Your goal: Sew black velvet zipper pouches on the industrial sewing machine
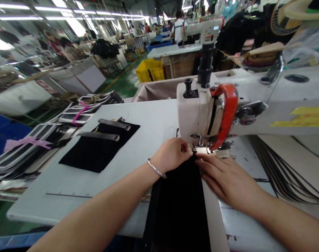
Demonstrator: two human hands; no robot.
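A long black fabric piece runs from the lower edge of the picture up to the presser foot of a white sewing machine. A pale, board-like strip shows along its right side. My left hand, with a silver bangle on its wrist, is closed in a pinch at the black fabric's far end, left of the foot. My right hand lies with fingers stretched out on the work, their tips just right of the foot. The needle point and exact fingertip contact are hard to make out.
A black fabric piece with two dark straps lies on the white table, left. Bundles of white-edged panels are stacked beyond. Pale sheets lie under the machine arm. An orange-red guard stands by the needle. Several people work farther back.
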